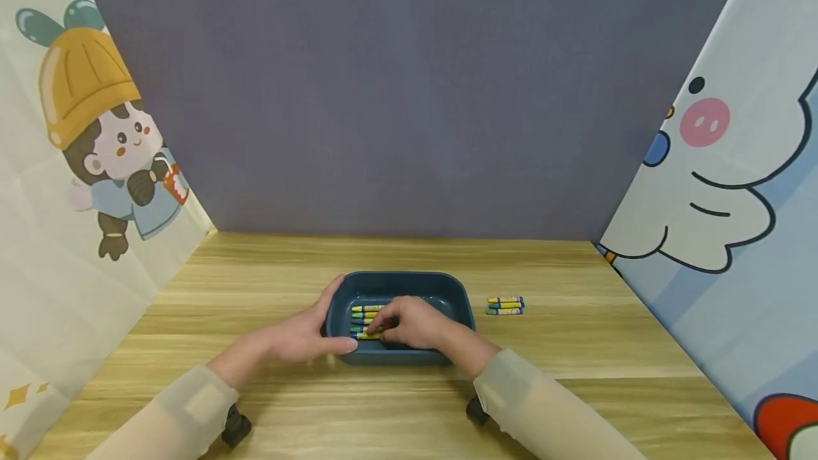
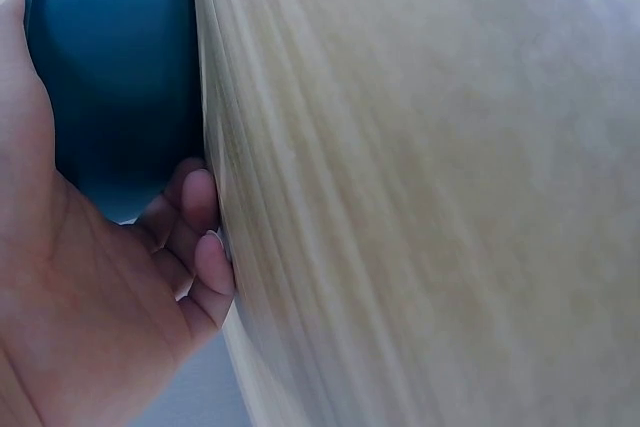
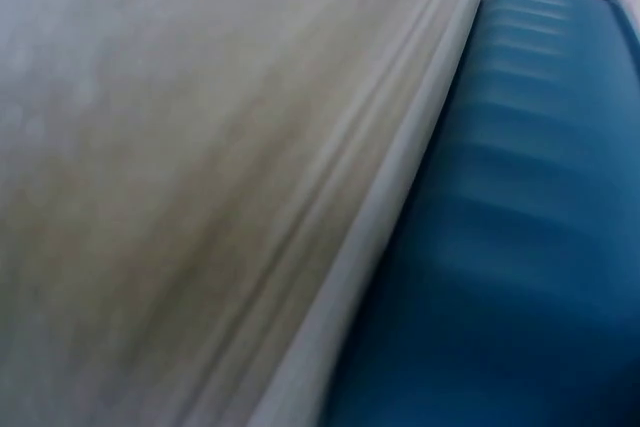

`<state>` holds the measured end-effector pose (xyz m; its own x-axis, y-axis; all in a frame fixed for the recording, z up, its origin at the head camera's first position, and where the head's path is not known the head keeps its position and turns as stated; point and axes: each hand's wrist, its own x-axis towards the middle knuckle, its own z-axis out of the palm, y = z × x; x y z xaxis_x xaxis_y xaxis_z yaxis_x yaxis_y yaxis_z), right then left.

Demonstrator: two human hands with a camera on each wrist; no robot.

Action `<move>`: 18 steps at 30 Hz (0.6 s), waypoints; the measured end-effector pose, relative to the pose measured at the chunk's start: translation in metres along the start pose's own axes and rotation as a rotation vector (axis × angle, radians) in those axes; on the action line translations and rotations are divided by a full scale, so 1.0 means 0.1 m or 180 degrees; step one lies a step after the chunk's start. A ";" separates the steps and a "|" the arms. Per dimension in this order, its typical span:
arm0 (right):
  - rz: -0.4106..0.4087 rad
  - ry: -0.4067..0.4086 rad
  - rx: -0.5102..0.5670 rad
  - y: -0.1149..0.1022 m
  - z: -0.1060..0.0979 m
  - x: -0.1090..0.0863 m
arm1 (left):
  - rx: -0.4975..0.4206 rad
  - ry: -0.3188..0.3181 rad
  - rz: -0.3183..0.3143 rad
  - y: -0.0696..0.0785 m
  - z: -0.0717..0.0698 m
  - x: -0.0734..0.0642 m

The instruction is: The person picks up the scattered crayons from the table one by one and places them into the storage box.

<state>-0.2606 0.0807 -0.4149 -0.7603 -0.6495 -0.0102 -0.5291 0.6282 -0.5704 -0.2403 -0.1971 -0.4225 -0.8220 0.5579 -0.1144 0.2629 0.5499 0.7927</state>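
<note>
By the curled fingers of the right hand [image 1: 414, 324], whose hold cannot be told, likely light, brittle crayons [image 1: 364, 314], best pinched mid-length, are being reached at left inside the tray [image 1: 402, 358], which is being clasped by the left hand [image 1: 302, 333].

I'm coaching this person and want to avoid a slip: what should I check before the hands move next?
1. Left hand holding the tray at its left end: ok.
2. Tray resting on the table: ok.
3. Crayons in the tray lined up roughly parallel: ok.
4. Right hand gripping a crayon: cannot tell, fingertips partly hidden.
5. All crayons inside the tray: not ok, three crayons lie to its right.
</note>
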 end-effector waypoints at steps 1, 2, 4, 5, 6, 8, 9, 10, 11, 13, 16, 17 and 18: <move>0.0002 0.0000 -0.0001 0.00 0.00 0.00 | -0.0001 -0.0001 0.0002 0.00 0.00 0.00; 0.0002 0.0000 0.0003 0.01 0.01 0.01 | 0.0004 0.0003 -0.0010 0.00 0.00 0.00; 0.0020 -0.0004 0.0000 0.01 0.01 0.01 | 0.0009 0.0015 -0.0038 -0.01 0.01 0.00; 0.0020 -0.0005 0.0004 0.01 0.01 0.01 | 0.0017 0.0011 -0.0033 -0.01 0.00 0.00; 0.0019 -0.0006 0.0008 0.01 0.01 0.01 | 0.0013 0.0009 -0.0037 -0.01 0.01 0.01; 0.0024 -0.0006 0.0013 0.01 0.01 0.01 | 0.0018 0.0011 -0.0060 -0.01 0.01 0.00; 0.0027 -0.0006 0.0014 0.00 0.01 0.01 | 0.0017 0.0007 -0.0057 0.00 0.01 0.01; 0.0016 -0.0004 0.0020 0.00 0.01 0.01 | 0.0012 0.0009 -0.0062 0.00 0.01 0.01; 0.0010 -0.0005 0.0026 0.00 0.01 0.01 | 0.0015 0.0010 -0.0063 -0.01 0.02 0.01; 0.0003 -0.0003 0.0041 -0.01 0.01 0.00 | 0.0026 0.0014 -0.0060 -0.01 0.02 0.00; 0.0008 -0.0005 0.0060 -0.01 0.01 0.00 | 0.0023 0.0032 -0.0079 -0.01 0.02 0.00; 0.0023 -0.0010 0.0061 -0.01 0.01 0.00 | 0.0027 0.0032 -0.0079 -0.02 0.01 0.00; 0.0031 -0.0008 0.0065 -0.01 0.01 0.00 | 0.0028 0.0031 -0.0070 -0.02 0.01 0.00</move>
<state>-0.2600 0.0799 -0.4153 -0.7643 -0.6446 -0.0179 -0.5139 0.6257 -0.5868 -0.2403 -0.1969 -0.4245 -0.8325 0.5396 -0.1260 0.2491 0.5676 0.7847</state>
